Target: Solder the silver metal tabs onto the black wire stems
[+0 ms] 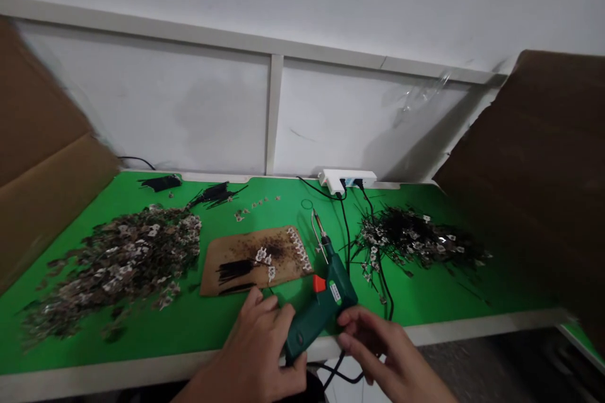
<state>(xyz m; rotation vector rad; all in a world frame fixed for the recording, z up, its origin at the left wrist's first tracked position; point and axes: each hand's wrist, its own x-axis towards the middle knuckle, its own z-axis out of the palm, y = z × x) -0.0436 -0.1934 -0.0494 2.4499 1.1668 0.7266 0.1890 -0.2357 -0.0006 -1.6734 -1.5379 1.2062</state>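
My left hand (258, 349) is wrapped round the grip of a dark green soldering gun (321, 305) with an orange trigger, at the table's front edge. The gun's metal tip (317, 225) points away toward the wall. My right hand (385, 356) rests against the gun's right side near its base, fingers curled, holding nothing I can make out. Just beyond my left hand lies a scorched brown board (222, 258) with black wire pieces and small white parts on it.
A green table (198, 321) carries a big heap of small brownish parts (118, 261) at left and a tangle of black wired parts (409, 239) at right. A white power strip (347, 178) sits at the back wall. Cardboard panels stand at both sides.
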